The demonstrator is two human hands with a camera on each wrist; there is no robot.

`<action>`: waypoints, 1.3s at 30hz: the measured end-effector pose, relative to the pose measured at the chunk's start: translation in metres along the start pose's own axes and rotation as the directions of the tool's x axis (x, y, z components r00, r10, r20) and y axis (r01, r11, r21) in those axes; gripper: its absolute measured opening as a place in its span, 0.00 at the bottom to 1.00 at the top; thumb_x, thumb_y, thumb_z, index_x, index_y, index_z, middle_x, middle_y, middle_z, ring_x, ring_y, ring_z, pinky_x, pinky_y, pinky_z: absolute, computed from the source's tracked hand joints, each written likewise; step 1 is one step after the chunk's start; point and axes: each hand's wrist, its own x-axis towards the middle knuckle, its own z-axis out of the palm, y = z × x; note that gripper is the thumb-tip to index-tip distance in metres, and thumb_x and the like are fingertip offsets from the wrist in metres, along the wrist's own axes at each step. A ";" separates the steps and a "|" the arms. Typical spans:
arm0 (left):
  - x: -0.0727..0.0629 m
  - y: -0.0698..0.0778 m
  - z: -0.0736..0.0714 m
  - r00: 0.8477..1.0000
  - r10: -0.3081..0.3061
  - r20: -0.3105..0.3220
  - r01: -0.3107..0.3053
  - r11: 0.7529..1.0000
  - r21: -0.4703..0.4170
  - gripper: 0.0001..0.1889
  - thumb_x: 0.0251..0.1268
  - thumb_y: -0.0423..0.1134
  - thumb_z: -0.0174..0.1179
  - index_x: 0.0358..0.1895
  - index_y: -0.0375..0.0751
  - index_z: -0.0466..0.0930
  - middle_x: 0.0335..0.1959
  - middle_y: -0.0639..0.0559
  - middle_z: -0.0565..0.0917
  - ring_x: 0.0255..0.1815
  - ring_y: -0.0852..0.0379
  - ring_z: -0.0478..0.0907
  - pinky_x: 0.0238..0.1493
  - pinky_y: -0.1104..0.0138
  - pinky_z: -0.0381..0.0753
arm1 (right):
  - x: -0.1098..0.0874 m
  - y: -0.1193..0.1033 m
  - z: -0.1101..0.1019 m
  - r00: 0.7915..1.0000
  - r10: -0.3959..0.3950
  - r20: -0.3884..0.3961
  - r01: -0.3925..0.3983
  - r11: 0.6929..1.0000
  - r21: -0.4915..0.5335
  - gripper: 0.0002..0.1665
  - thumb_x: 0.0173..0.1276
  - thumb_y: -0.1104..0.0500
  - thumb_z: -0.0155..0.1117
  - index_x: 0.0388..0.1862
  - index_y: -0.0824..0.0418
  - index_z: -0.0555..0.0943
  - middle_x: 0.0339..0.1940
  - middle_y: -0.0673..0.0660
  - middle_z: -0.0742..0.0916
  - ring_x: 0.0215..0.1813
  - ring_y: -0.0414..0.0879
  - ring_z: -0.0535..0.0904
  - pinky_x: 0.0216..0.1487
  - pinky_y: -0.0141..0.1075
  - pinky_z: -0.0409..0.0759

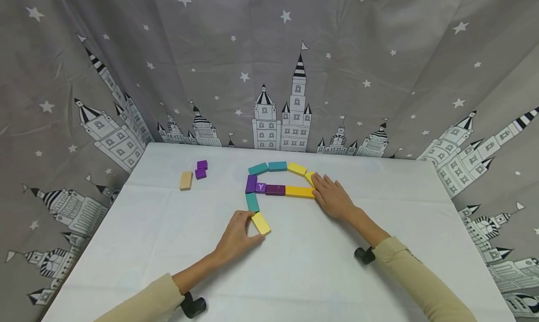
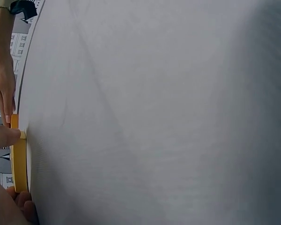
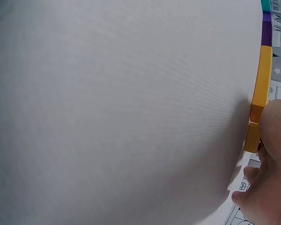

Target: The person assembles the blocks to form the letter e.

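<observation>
Small coloured blocks form a ring with a tail on the white table. My left hand (image 1: 236, 237) pinches a pale yellow block (image 1: 261, 223) lengthwise between thumb and fingertips. One corner of that block meets a teal block (image 1: 252, 202). Above stands a purple block (image 1: 251, 184), then a row of a purple block marked Y (image 1: 260, 188), a dark purple block (image 1: 275, 190) and a long orange-yellow block (image 1: 300, 192). My right hand (image 1: 334, 198) lies at the row's right end, fingers stretched over a yellow block (image 1: 309, 178). In the right wrist view, a shorter orange block (image 3: 252, 137) sits beside the thumb.
Two teal blocks, one of them a far teal block (image 1: 277, 166), and another yellow block (image 1: 296, 169) curve along the top. Off to the left lie a tan block (image 1: 185, 180) and two small purple blocks (image 1: 201, 173). A grey curtain (image 1: 236, 55) hangs behind the table.
</observation>
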 end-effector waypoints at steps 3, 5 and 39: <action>0.000 0.001 0.001 1.000 -0.005 -0.003 0.005 1.000 0.021 0.34 0.52 0.39 0.77 0.60 0.28 0.74 0.53 0.40 0.74 0.54 0.46 0.73 0.61 0.53 0.75 | 0.000 0.000 0.000 1.000 -0.003 -0.002 0.003 1.000 0.003 0.34 0.83 0.49 0.39 0.81 0.62 0.52 0.80 0.59 0.58 0.79 0.62 0.51 0.74 0.63 0.49; 0.000 0.001 0.002 1.000 -0.010 -0.008 0.010 0.999 0.035 0.34 0.52 0.40 0.77 0.61 0.28 0.74 0.53 0.40 0.74 0.54 0.45 0.73 0.60 0.53 0.75 | 0.000 0.000 -0.001 1.000 -0.004 -0.005 0.004 1.000 0.002 0.34 0.83 0.49 0.39 0.81 0.62 0.53 0.80 0.59 0.58 0.79 0.62 0.51 0.74 0.63 0.50; 0.001 0.008 0.009 0.997 0.014 -0.070 -0.006 0.993 0.120 0.33 0.50 0.45 0.77 0.55 0.30 0.75 0.46 0.44 0.75 0.45 0.49 0.70 0.48 0.56 0.75 | -0.001 -0.003 -0.003 1.000 0.011 0.000 -0.011 1.000 0.009 0.34 0.83 0.50 0.41 0.81 0.63 0.53 0.80 0.60 0.58 0.78 0.63 0.52 0.74 0.63 0.49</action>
